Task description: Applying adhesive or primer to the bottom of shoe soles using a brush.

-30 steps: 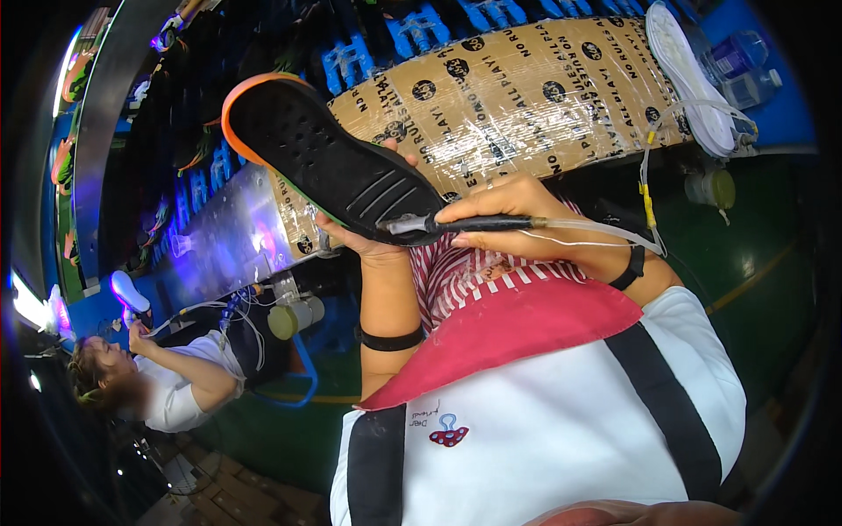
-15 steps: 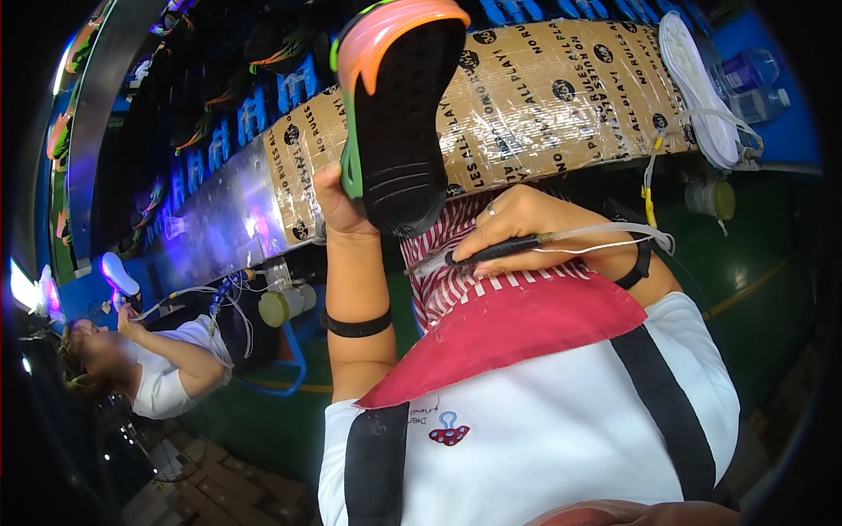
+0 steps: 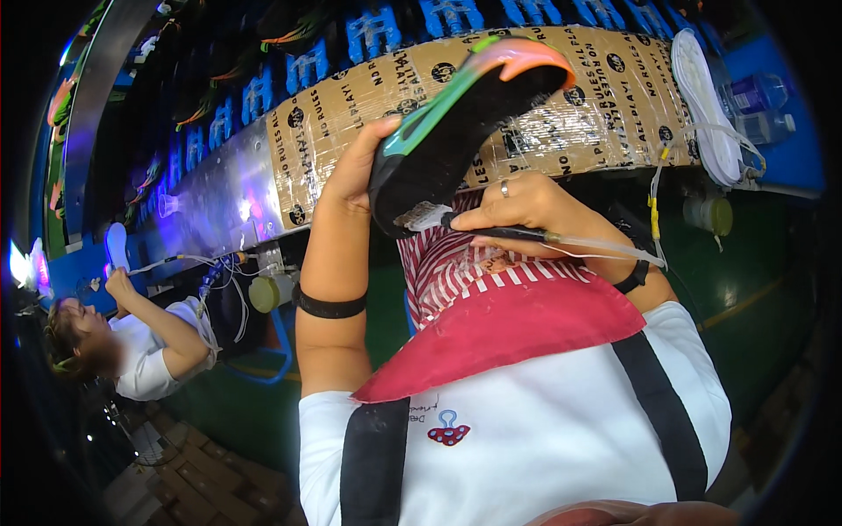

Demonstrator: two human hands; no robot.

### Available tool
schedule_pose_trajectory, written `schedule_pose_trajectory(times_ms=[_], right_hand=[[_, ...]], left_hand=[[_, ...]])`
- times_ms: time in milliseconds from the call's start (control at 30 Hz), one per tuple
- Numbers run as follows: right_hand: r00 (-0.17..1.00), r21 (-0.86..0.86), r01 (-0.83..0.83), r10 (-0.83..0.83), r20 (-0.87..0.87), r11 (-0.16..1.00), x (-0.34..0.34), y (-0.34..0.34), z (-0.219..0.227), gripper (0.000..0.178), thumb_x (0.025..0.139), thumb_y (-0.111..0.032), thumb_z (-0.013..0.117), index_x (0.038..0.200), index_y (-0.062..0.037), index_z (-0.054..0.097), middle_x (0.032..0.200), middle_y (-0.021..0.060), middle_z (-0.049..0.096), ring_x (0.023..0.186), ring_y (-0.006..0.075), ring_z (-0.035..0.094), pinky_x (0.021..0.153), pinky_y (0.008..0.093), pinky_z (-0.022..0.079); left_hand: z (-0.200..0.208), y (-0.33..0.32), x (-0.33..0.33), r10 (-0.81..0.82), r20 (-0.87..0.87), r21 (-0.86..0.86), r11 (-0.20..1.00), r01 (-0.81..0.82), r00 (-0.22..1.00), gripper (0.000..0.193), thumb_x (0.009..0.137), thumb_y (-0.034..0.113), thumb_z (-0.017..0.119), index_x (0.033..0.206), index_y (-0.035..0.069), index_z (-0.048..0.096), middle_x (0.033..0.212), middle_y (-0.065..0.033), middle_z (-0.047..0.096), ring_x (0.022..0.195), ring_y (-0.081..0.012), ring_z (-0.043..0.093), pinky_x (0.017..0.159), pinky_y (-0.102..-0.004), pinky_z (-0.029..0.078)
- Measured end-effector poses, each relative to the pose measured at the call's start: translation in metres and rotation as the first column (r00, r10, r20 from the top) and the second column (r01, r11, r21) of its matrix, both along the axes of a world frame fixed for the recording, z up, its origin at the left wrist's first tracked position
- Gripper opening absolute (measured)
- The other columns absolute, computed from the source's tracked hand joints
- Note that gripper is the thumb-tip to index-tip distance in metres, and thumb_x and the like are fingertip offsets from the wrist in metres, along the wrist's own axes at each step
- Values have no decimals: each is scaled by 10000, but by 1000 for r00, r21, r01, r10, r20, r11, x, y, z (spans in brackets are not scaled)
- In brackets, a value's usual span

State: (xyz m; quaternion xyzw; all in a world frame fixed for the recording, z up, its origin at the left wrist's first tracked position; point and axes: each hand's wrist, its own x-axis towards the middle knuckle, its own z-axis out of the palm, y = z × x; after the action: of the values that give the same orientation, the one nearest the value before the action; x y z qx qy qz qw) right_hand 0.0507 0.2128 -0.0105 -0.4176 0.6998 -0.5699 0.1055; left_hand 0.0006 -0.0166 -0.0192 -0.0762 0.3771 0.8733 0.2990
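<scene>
My left hand [image 3: 358, 167] is closed around one end of a shoe upper [image 3: 438, 145], with the thumb on its green side. The black underside faces me, tilted; the far end is orange. My right hand [image 3: 535, 210] grips the dark handle of a glue brush [image 3: 517, 233], from which a clear tube runs back past the wrist. Pale bristles [image 3: 424, 216] touch the near end of the black underside, where a whitish wet patch shows. Both hands are over my striped red apron [image 3: 438, 272].
Cardboard under clear film [image 3: 324, 145] covers the bench edge. White soles [image 3: 704, 110] lie at its right, beside plastic bottles [image 3: 763, 105]. Blue racks [image 3: 373, 35] with shoe uppers run behind. At left a co-worker [image 3: 162, 346] holds up a pale sole [image 3: 117, 245].
The shoe upper has come down and tilted, its orange end swinging right. The brush has risen slightly, and its bristles now meet the underside.
</scene>
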Motion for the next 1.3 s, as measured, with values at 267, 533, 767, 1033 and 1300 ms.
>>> schedule_pose_trajectory(times_ms=[267, 533, 767, 1033, 1300], right_hand=[[980, 66, -177, 182, -78, 982, 0, 4, 3, 200, 736, -126, 680, 928, -79, 654, 630, 111, 557, 585, 287, 547, 533, 358, 435], [973, 58, -122, 131, -188, 991, 3, 7, 1, 203, 735, -134, 674, 930, -83, 650, 601, 100, 530, 556, 264, 525, 530, 341, 428], [973, 35, -1, 9, -229, 999, 6, 9, -6, 209, 736, -126, 679, 939, -87, 652, 594, 84, 523, 534, 255, 514, 543, 327, 430], [914, -74, 373, -353, 202, 925, -8, 16, -6, 227, 725, -56, 685, 935, 20, 646, 778, 102, 656, 687, 135, 628, 589, 258, 477], [768, -141, 539, -416, 487, 830, -23, 31, -29, 142, 749, -81, 689, 869, -8, 672, 757, 48, 647, 673, 72, 587, 607, 210, 460]], left_hand=[[9, 3, -8, -130, 62, -340, 930, 143, 990, 383, 808, 299, 587, 1008, -28, 602, 894, -129, 653, 719, -157, 635, 668, -247, 518], [14, 6, -8, -241, 90, -507, 824, 252, 966, 386, 804, 343, 584, 990, 6, 622, 859, -100, 657, 673, -137, 626, 606, -241, 507], [21, 0, -8, -243, 165, -529, 796, 294, 956, 399, 799, 302, 596, 1039, -17, 589, 919, -125, 646, 747, -160, 630, 682, -261, 512], [7, 16, 13, -31, 169, -389, 916, 96, 985, 400, 837, 334, 534, 1028, -13, 588, 917, -144, 648, 757, -207, 641, 708, -304, 528], [-25, 23, 29, -68, 187, -41, 996, 77, 980, 610, 819, 454, 382, 1220, 1, 462, 1066, -217, 585, 906, -363, 607, 775, -528, 501]])
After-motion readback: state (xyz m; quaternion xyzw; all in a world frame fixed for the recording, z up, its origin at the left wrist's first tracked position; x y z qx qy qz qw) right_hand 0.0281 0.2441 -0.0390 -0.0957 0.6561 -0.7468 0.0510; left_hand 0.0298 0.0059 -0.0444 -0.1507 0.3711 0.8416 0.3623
